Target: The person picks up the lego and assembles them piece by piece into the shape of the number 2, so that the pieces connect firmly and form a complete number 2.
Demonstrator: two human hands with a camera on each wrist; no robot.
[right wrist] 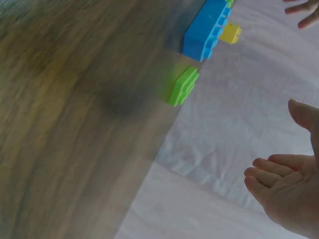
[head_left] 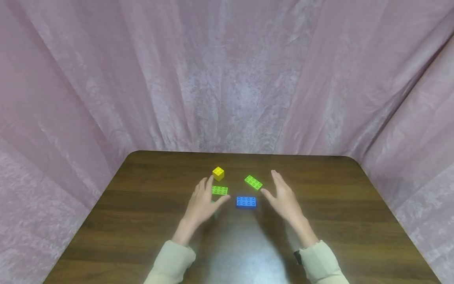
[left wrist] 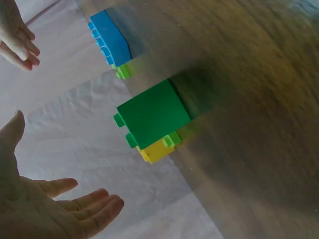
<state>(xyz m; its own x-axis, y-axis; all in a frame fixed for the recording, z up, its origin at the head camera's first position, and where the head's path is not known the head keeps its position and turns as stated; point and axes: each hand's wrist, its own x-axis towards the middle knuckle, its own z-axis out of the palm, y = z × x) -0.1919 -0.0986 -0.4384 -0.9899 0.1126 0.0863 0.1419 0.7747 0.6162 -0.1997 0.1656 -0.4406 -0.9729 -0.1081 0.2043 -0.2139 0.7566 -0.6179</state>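
Note:
My left hand hovers over the table with its fingers straight and thumb spread, holding nothing. Beneath it a dark green brick stands on the wood, mostly hidden by the hand in the head view. Just past the left fingers lie a flat light green brick and a small yellow brick. My right hand, also empty, is held with straight fingers and the thumb apart. Near its thumb tip is a second flat light green brick, set at a slant. A blue brick sits between the hands.
The brown wooden table has rounded far corners. Pink velvety curtains hang behind it and along both sides. A bright light reflection falls on the wood between the forearms.

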